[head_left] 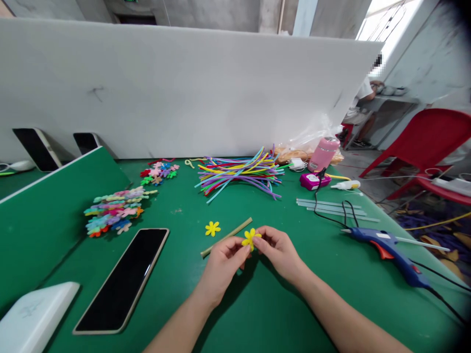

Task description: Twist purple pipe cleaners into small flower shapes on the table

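In the lower centre of my frame, the left hand (222,267) and right hand (278,250) together pinch one yellow flower (249,238) — I'd press lightly and even out its petals, with the loose flower (212,228) farther left as a guide — clear of the stick (237,229).

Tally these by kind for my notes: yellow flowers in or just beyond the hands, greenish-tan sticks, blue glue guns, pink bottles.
Yellow flowers: 2 (one held, one lying loose)
Greenish-tan stick: 1
Blue glue gun: 1
Pink bottle: 1
Total: 5
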{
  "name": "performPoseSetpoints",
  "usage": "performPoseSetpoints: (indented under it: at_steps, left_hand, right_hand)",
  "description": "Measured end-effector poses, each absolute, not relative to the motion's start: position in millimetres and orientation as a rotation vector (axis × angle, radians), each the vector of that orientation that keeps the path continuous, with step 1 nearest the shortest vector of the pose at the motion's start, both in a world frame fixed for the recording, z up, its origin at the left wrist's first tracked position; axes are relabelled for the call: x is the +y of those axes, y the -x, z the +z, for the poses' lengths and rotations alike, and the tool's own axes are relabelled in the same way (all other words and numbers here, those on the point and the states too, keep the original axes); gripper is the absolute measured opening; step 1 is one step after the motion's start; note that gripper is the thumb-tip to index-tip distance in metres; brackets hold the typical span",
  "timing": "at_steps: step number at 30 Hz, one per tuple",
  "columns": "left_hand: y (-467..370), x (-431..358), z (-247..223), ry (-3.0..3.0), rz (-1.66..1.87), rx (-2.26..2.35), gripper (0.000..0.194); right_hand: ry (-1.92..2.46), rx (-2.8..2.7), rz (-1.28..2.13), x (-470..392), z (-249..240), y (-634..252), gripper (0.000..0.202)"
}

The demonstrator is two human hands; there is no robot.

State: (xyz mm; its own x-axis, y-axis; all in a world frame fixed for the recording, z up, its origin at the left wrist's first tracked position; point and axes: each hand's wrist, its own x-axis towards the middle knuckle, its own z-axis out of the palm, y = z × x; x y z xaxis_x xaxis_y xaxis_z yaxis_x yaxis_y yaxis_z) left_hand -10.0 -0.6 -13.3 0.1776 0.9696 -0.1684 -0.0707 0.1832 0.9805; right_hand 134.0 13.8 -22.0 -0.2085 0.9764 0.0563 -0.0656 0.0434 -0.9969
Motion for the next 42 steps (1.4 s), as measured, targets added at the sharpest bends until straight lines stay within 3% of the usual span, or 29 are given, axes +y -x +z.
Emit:
performPoseSetpoints:
  at_steps: [23,42]
  left_hand:
    - [8.7,0.6,-13.4,-1.026,1.010,1.068,0.010]
    - [9.6,0.8,-10.3,-1.049,1.003,1.136,0.017]
  right_hand:
    - [1.133,-1.413,1.272,12.0,-18.9,-133.7,0.027]
    - [1.072,-1.348,1.420,14.4,-20.8,-135.1,0.030]
